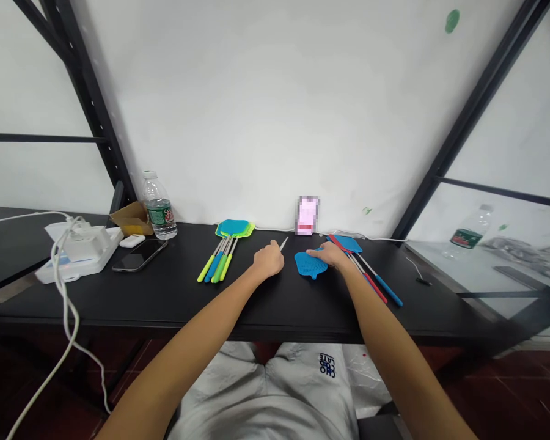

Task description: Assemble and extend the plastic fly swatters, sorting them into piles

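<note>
Left hand (268, 259) closed, fingers curled, with a thin metal rod (283, 244) projecting from its grip toward the wall. Right hand (330, 254) lies flat and low, its fingertips (310, 252) resting on a blue mesh fly swatter head (310, 265) that lies loose between the two hands, with no handle visible on it. The right palm sits just beside a stack of swatters with red and blue handles (371, 275), their blue heads (346, 244) against the wall. Left of the hands lies a bundle of swatters with green and blue handles (217, 266), heads (234, 228) fanned. All rest on a black table (275, 308). Farther left: a water bottle (158, 208), a smartphone (140, 255), and a white power strip (79, 252) with tangled cables. A pixelated pink object (308, 215) stands against the wall.
</note>
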The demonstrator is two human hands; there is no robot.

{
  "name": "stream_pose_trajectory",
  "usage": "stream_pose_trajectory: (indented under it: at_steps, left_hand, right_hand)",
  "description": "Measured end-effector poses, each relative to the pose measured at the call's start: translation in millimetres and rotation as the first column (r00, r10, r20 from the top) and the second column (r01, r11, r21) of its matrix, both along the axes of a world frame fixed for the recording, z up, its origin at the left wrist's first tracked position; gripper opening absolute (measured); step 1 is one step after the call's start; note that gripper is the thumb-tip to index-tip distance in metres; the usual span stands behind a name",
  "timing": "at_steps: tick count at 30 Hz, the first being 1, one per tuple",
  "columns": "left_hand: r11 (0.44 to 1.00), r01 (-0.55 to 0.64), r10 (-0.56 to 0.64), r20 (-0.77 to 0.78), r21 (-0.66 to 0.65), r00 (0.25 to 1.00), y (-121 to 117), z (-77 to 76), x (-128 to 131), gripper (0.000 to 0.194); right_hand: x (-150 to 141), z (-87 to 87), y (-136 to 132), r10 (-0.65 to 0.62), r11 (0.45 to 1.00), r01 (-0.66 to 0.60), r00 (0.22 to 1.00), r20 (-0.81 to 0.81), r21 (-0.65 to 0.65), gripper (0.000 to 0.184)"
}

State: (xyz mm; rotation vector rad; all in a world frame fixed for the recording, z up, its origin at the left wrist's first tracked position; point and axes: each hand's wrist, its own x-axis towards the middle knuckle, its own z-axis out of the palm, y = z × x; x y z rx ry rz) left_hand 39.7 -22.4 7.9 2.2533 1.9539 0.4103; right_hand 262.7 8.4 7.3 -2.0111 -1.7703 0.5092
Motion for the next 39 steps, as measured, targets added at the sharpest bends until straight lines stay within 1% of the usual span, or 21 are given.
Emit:
stream_pose_trajectory:
  at_steps: [2, 4, 6, 8, 12, 15, 17, 19, 24, 29, 34, 39]
  left_hand:
    - [0.999, 0.032, -0.032, 0.032, 0.008, 0.999, -1, 1.2, 0, 0.028]
    - [0.998, 0.068, -0.068, 0.058, 0.014, 0.996, -2, 1.8, 0, 0.027]
    - [0.995, 0.093, -0.094, 0.064, 0.02, 0.993, -3, 1.8, 1, 0.028]
    - [0.991, 0.129, -0.131, 0.057, 0.027, 0.99, -4, 1.3, 1, 0.029]
    - [0.974, 0.221, -0.224, 0.043, 0.055, 0.974, -4, -0.5, 2, 0.036]
    - [0.963, 0.258, -0.262, 0.043, 0.08, 0.964, -5, -1.2, 2, 0.037]
    - [0.951, 0.293, -0.298, 0.048, 0.096, 0.953, -7, -0.8, 3, 0.036]
    - [0.943, 0.316, -0.322, 0.054, 0.102, 0.945, -9, 0.2, 3, 0.036]
    - [0.947, 0.31, -0.315, 0.055, 0.087, 0.948, -12, 1.9, 4, 0.035]
    - [0.935, 0.338, -0.343, 0.04, 0.107, 0.938, -11, 1.1, 4, 0.035]
    - [0.941, 0.327, -0.332, 0.053, 0.091, 0.942, -13, 2.1, 4, 0.035]
    - [0.93, 0.346, -0.353, 0.041, 0.122, 0.935, -10, -1.0, 4, 0.036]
  right_hand:
    - [2, 1.7, 1, -0.06, 0.996, 0.062, 0.998, -0.034, 0.063, 0.059]
    - [6, 3.0, 5, -0.113, 0.981, 0.118, 0.993, -0.037, 0.155, 0.049]
    - [11, 2.7, 10, -0.169, 0.947, 0.179, 0.984, -0.061, 0.267, 0.043]
    - [17, 0.8, 15, -0.217, 0.909, 0.253, 0.966, -0.142, 0.331, 0.04]
    - [23, -5.0, 22, -0.29, 0.859, 0.412, 0.881, -0.375, 0.304, 0.038]
    - [24, -7.5, 25, -0.31, 0.82, 0.49, 0.814, -0.491, 0.294, 0.034]
    - [24, -7.7, 26, -0.3, 0.81, 0.505, 0.794, -0.528, 0.299, 0.03]
    - [22, -6.9, 26, -0.279, 0.814, 0.497, 0.788, -0.549, 0.301, 0.028]
    - [17, -3.6, 23, -0.241, 0.83, 0.474, 0.779, -0.578, 0.293, 0.027]
    - [15, -2.3, 21, -0.234, 0.833, 0.464, 0.788, -0.569, 0.301, 0.024]
    - [14, 0.7, 18, -0.214, 0.85, 0.454, 0.76, -0.613, 0.267, 0.021]
    - [14, 3.6, 16, -0.206, 0.854, 0.454, 0.744, -0.635, 0.254, 0.019]
